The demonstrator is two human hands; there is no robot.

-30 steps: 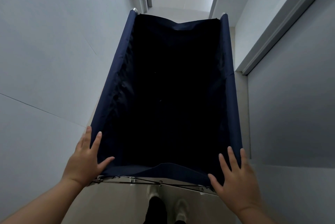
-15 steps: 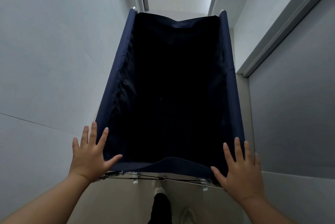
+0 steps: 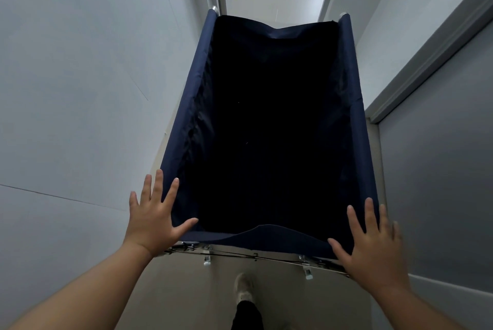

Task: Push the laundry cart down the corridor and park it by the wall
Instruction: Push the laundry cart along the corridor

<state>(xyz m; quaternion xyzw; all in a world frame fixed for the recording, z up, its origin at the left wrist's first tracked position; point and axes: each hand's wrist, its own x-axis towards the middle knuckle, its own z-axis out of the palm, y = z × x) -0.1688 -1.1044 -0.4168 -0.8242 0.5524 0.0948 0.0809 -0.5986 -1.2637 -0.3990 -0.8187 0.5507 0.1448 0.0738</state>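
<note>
The left hand (image 3: 153, 219) has spread its fingers wider, and the laundry cart (image 3: 186, 127) has rolled farther down the corridor.

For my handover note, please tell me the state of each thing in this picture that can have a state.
Cart: upright, bag open, inside too dark to see contents.
Left hand: open, fingers spread, at the near left corner.
Right hand: open, fingers spread, at the near right corner.
Door: appears shut.
Shoe: on the floor behind the cart.

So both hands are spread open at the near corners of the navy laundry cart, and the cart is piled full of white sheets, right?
Not quite. The head view shows the laundry cart holding no white sheets, just a dark interior. The left hand and right hand are spread open at its near corners.
</note>
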